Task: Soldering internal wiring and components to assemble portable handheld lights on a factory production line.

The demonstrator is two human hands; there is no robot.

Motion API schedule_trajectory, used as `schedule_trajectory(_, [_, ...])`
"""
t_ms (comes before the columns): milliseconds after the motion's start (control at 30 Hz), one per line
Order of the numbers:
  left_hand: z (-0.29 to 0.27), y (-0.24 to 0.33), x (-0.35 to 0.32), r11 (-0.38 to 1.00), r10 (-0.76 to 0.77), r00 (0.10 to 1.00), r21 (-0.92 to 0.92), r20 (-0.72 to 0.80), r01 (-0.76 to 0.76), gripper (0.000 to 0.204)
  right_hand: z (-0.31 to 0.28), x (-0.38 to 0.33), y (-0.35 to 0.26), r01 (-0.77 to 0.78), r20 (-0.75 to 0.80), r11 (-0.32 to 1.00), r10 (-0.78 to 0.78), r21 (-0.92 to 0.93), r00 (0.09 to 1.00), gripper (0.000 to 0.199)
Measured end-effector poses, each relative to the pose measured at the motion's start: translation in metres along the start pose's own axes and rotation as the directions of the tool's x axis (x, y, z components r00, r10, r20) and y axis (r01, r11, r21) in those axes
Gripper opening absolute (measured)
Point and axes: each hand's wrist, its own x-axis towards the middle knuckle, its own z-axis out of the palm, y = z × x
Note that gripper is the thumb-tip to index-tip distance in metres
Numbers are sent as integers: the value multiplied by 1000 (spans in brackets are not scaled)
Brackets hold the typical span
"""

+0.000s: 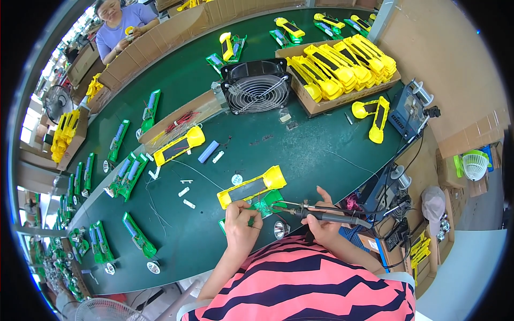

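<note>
My right hand (322, 220) grips a soldering iron (338, 218), with a thin metal tube alongside it. Its tip points left, over a green casing (274, 199) in front of me. My left hand (242, 224) is closed in a pinch at the left side of that casing; whatever lies between its fingertips is too small to make out. Just beyond both hands lies a yellow cover with a dark panel (250, 189). A round silver reflector (280, 229) sits by the casing, near the table's front edge.
A black fan (257, 88) stands at the back, beside a cardboard box (313, 109) of yellow covers. Soldering stations (407, 115) with cables line the right edge. On the left are green casings (139, 235) and a loose blue battery (208, 152). Someone in purple (126, 24) sits across.
</note>
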Motion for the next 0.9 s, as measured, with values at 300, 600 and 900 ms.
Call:
schedule_trajectory(300, [-2,5,3,999,-32,999,1,29,32,13,-2,-3,0,-33,9,999,33,-21,999,15])
schedule_trajectory(600, [-2,5,3,998,-53,998,-30,31,54,17,-2,-3,-1,-43,-10,999,43,-20,999,11])
schedule_trajectory(900, [-41,-22,-50,801,317,934,480,166,-357,45,-5,-1,-1,-26,-15,999,26,-23,1000,18])
